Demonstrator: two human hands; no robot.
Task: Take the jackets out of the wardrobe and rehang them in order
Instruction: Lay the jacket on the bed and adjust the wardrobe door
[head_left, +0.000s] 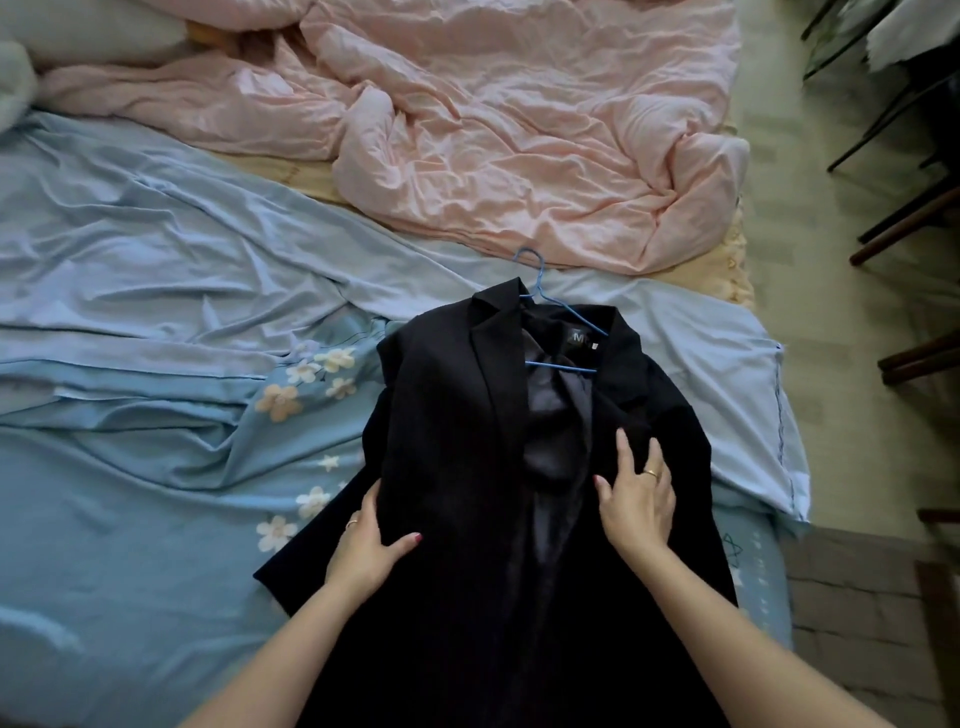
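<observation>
A black jacket (457, 467) lies front-up on the bed, its grey lining showing down the open middle. A blue wire hanger (540, 291) sits inside its collar, the hook pointing away from me. My left hand (371, 545) holds the jacket's left edge, fingers tucked under the cloth and thumb on top. On the right front panel, below the lapel, my right hand (636, 499) rests flat with its fingers spread and straight.
The bed carries a blue floral sheet (156, 467) and a crumpled pink duvet (519, 130) at the back. A pillow (78, 36) lies at the far left. Right of the bed are pale floor and dark chair legs (904, 218).
</observation>
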